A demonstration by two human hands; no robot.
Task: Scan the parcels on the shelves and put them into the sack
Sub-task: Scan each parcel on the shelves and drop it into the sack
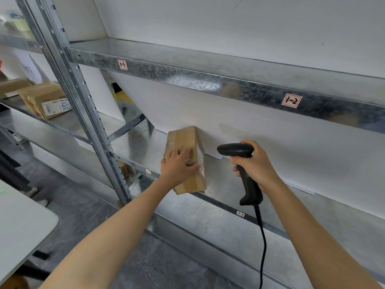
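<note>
A long brown cardboard parcel (183, 140) lies on the middle metal shelf (229, 184), its near end jutting over the shelf's front edge. My left hand (179, 166) lies on top of it, fingers spread over the top and thumb wrapped round its right side. A white label shows on the parcel's right face. My right hand (257, 165) grips the handle of a black corded barcode scanner (239, 155), just right of the parcel, its head pointing left toward the box. No sack is in view.
The upper shelf (208, 80) carries tags marked 1-1 and 1-2. A neighbouring rack on the left holds a labelled cardboard box (44, 101). A steel upright (87, 113) stands between the racks. A white table corner (25, 226) is at lower left, and someone's feet (37, 197) stand beyond it.
</note>
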